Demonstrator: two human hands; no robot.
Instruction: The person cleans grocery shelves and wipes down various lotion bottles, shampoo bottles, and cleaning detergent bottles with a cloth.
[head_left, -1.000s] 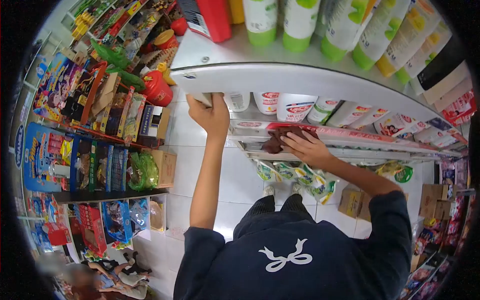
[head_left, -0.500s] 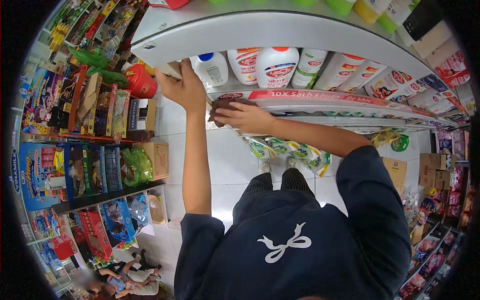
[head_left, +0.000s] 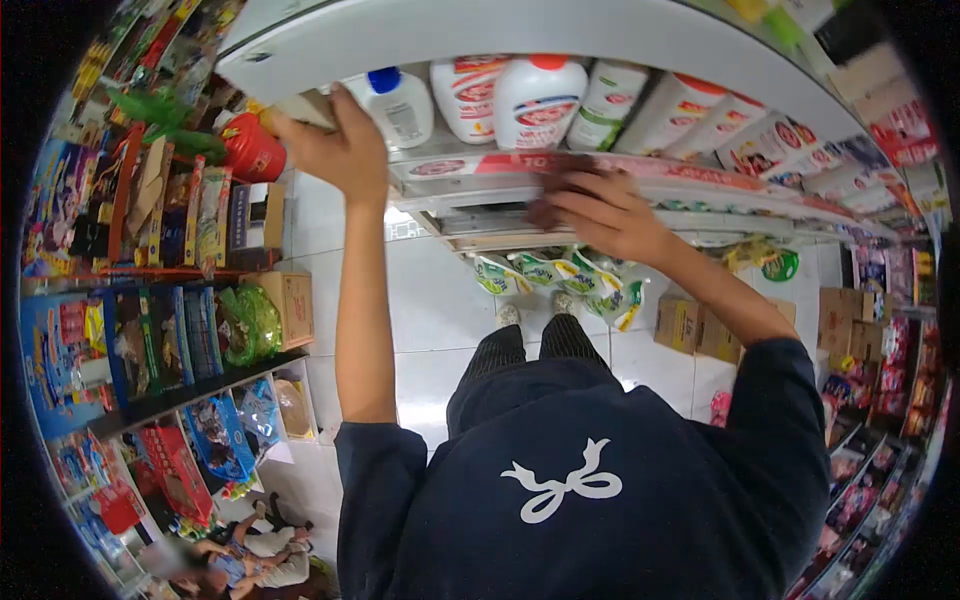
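My right hand (head_left: 612,212) is closed on a dark brown cloth (head_left: 552,195), pressed along the front edge of the shelf (head_left: 480,165) with its red printed strip. Motion blurs the cloth. At the shelf's left end, my left hand (head_left: 345,150) is wrapped around a pale box-like object (head_left: 308,108); I cannot tell what it is. Just right of that hand stands a white bottle with a blue cap (head_left: 400,110). Beside it are a red-and-white bottle (head_left: 470,98) and a white bottle with a red cap (head_left: 540,105).
Green-and-white pouches (head_left: 565,275) hang below the shelf by my feet. Cardboard boxes (head_left: 690,325) stand on the tiled floor to the right. Racks of goods (head_left: 200,340) line the left, with a red container (head_left: 252,148) near my left hand. A person (head_left: 255,555) is at lower left.
My right hand has slid the brown cloth rightward along the shelf's front edge, away from the left corner. The left hand stays at the shelf end. The whole view has shifted slightly.
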